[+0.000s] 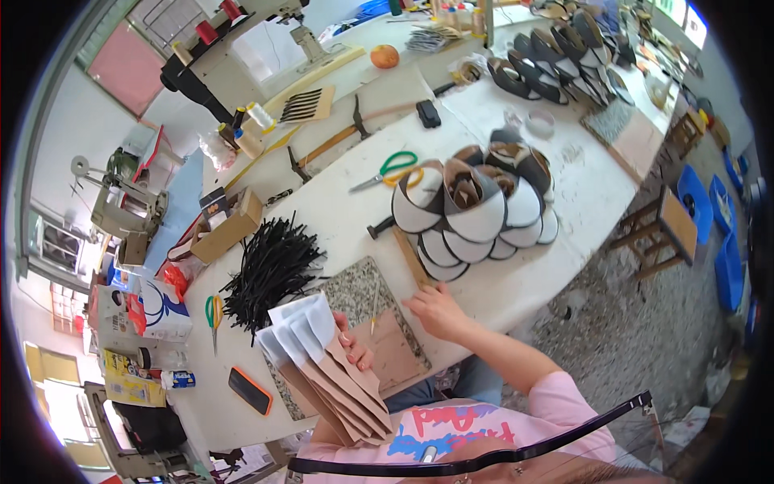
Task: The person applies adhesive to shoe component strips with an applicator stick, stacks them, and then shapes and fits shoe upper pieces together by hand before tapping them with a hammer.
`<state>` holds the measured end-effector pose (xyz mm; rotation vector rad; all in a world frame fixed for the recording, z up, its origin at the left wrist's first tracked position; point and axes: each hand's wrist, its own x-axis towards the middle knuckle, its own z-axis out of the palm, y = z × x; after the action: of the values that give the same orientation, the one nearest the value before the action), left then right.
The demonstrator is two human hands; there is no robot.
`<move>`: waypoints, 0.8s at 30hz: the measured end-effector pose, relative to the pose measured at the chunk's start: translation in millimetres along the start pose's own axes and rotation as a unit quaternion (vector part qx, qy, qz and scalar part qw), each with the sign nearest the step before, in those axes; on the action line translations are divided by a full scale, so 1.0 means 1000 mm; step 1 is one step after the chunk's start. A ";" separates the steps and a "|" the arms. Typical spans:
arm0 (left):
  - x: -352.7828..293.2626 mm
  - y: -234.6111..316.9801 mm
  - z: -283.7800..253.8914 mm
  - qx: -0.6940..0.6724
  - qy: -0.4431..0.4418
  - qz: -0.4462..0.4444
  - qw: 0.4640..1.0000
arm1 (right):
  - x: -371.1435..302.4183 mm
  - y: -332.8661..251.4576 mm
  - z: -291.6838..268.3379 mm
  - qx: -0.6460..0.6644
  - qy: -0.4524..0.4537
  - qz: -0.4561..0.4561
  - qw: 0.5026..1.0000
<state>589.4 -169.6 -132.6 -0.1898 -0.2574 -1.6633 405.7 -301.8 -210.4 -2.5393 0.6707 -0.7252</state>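
Observation:
My left hand [352, 348] grips a fanned stack of tan leather pieces with white linings [322, 363], held upright over the near table edge. My right hand [435, 310] rests palm down on the white table beside a speckled stone slab [355, 294], its fingers next to a thin wooden strip [413, 258]. A brown board [395, 351] lies on the slab between my hands. Just beyond my right hand stands a heap of curled shoe uppers [476, 210], white, brown and black.
A bundle of black strips [270, 266], green-handled scissors [391, 171], yellow scissors [214, 315], a hammer [339, 137], a cardboard box [230, 230] and an orange phone [250, 390] lie on the table. More black uppers [556, 60] sit far back. A wooden stool [665, 230] stands right.

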 end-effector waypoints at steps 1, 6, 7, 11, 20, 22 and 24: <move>0.007 0.004 0.004 -0.007 -0.018 -0.009 1.000 | -0.004 0.001 -0.010 0.090 -0.035 0.031 0.995; 0.007 0.029 0.007 -0.082 0.052 0.046 0.994 | -0.011 -0.003 -0.117 0.303 -0.442 0.157 0.830; 0.010 0.040 -0.002 -0.094 0.026 0.054 0.994 | -0.002 -0.001 -0.142 0.331 -0.466 0.144 0.808; 0.032 0.067 -0.038 -0.075 -0.068 0.077 0.992 | 0.082 0.012 -0.224 0.298 -0.535 0.314 0.726; 0.058 0.067 -0.002 -0.041 -0.058 0.160 0.985 | 0.204 0.178 -0.283 0.257 -0.120 0.348 0.894; 0.070 0.058 0.003 -0.042 -0.066 0.164 0.983 | 0.220 0.215 -0.294 0.249 -0.084 0.350 0.899; 0.088 0.047 0.011 -0.032 -0.103 0.146 0.983 | 0.233 0.241 -0.305 0.251 -0.044 0.361 0.897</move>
<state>626.2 -255.2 -95.1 -0.4300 -0.3163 -1.3620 324.6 -698.8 -6.6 -1.6554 1.1292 -0.4296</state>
